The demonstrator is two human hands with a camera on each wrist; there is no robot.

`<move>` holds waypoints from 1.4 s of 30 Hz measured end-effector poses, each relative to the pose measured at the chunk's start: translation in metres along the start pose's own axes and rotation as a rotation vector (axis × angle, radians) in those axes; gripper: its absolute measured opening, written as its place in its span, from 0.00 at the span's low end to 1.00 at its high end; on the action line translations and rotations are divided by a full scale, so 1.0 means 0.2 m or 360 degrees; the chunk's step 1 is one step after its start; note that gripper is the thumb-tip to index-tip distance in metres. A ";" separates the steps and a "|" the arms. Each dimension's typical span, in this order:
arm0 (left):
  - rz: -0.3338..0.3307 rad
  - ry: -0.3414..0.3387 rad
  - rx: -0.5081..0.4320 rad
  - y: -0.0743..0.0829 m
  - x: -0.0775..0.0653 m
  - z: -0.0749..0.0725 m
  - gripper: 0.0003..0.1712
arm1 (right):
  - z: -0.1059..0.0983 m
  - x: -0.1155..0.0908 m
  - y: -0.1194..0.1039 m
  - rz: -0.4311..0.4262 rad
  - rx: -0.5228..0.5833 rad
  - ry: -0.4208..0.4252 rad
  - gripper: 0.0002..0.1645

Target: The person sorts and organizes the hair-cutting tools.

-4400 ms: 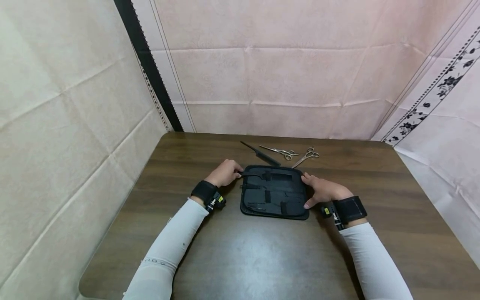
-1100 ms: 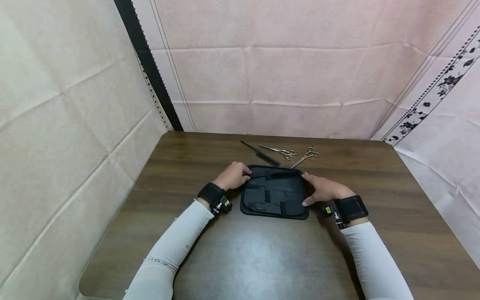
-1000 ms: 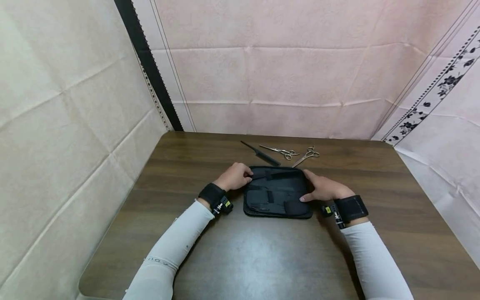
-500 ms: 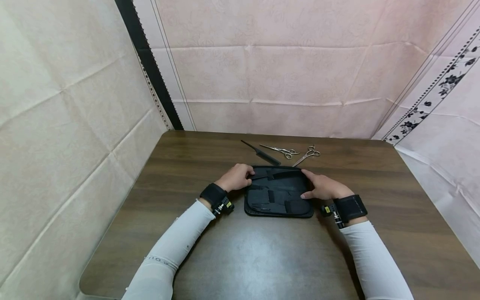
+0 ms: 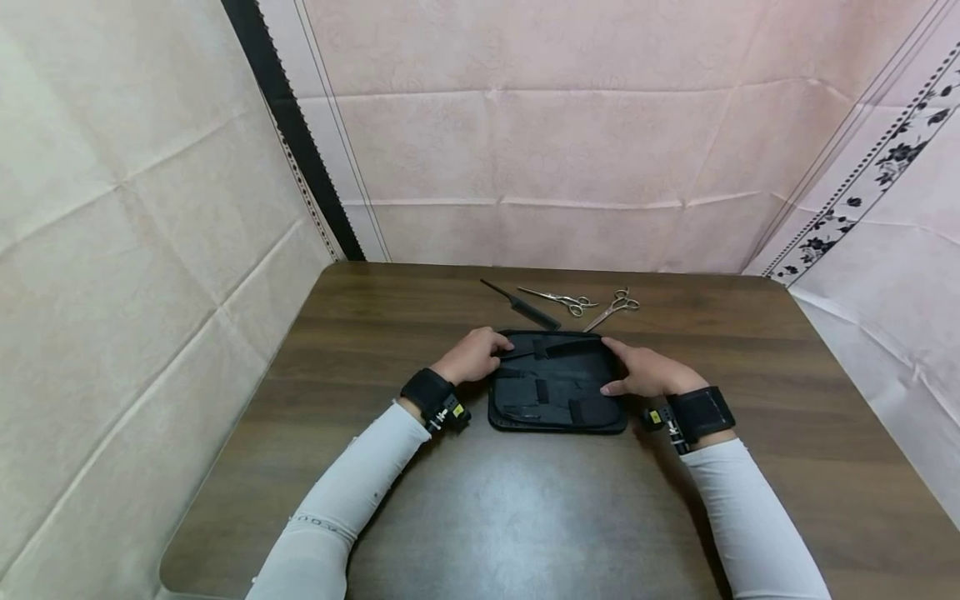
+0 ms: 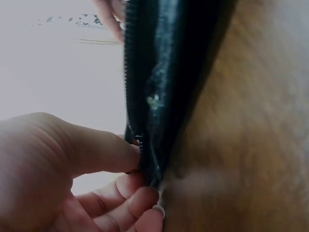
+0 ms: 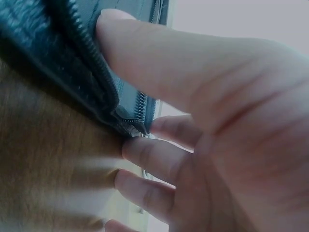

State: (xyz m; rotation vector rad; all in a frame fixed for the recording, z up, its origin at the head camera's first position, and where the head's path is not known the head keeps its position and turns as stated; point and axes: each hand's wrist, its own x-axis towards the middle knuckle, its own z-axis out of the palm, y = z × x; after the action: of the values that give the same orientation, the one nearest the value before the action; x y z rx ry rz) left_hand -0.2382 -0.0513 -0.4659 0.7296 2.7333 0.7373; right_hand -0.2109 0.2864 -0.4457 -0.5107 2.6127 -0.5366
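An unfolded black zip case (image 5: 558, 392) with elastic loops lies on the table in the head view. A long dark piece (image 5: 576, 347), perhaps a comb, runs under its upper loop; its exact kind is unclear. At the case's upper left edge, my left hand (image 5: 472, 354) pinches the zipped border between thumb and fingers. My right hand (image 5: 649, 372) grips the right edge, its thumb on the inner side. In the right wrist view, that thumb (image 7: 145, 53) lies over the zip while the other fingers sit along the outside.
Behind the case lie a black tail comb (image 5: 534, 313), one pair of silver scissors (image 5: 562, 299) and a second pair of scissors (image 5: 615, 308). The wooden table (image 5: 360, 333) meets pale cloth walls at the back and sides.
Over these seconds my left hand has moved right, and the thin dark piece at its fingers has slid further into the upper loop. The case has shifted slightly right; lately little moves.
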 end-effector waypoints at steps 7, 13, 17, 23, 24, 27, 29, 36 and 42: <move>-0.0073 -0.0039 -0.0181 -0.01 -0.01 -0.02 0.25 | 0.00 -0.01 -0.01 0.0007 -0.0002 -0.0018 0.58; -0.0042 -0.0079 -0.0238 -0.02 -0.01 -0.02 0.25 | -0.01 -0.02 0.00 0.0009 0.0024 -0.0004 0.61; -0.0030 -0.0069 -0.0216 -0.03 0.00 -0.01 0.24 | -0.01 -0.02 0.00 0.0004 0.0034 0.0001 0.62; -0.0016 0.0005 -0.0114 -0.01 0.00 0.01 0.22 | -0.01 -0.01 0.00 -0.0001 0.0030 -0.0003 0.62; -0.0020 0.0018 -0.0100 -0.01 0.00 0.01 0.22 | -0.01 -0.01 0.00 0.0000 0.0028 -0.0003 0.62; -0.0037 0.0056 -0.0049 0.00 -0.01 0.01 0.23 | -0.01 -0.01 0.00 -0.0012 0.0022 -0.0008 0.61; -0.0042 0.0091 -0.0022 0.00 -0.01 0.01 0.23 | -0.01 -0.01 0.00 -0.0034 0.0023 -0.0017 0.58; -0.0066 0.0172 0.0073 0.01 -0.01 0.03 0.12 | 0.00 -0.01 0.01 -0.0070 0.0017 -0.0055 0.50; -0.0120 0.0211 0.0091 0.00 0.01 0.03 0.14 | 0.00 0.01 0.00 -0.0049 -0.0008 -0.0047 0.52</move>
State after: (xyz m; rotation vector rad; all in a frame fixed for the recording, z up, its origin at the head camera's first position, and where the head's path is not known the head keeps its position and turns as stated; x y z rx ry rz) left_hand -0.2374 -0.0467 -0.4716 0.6052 2.8946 0.7180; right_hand -0.2122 0.2854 -0.4451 -0.5574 2.5822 -0.5287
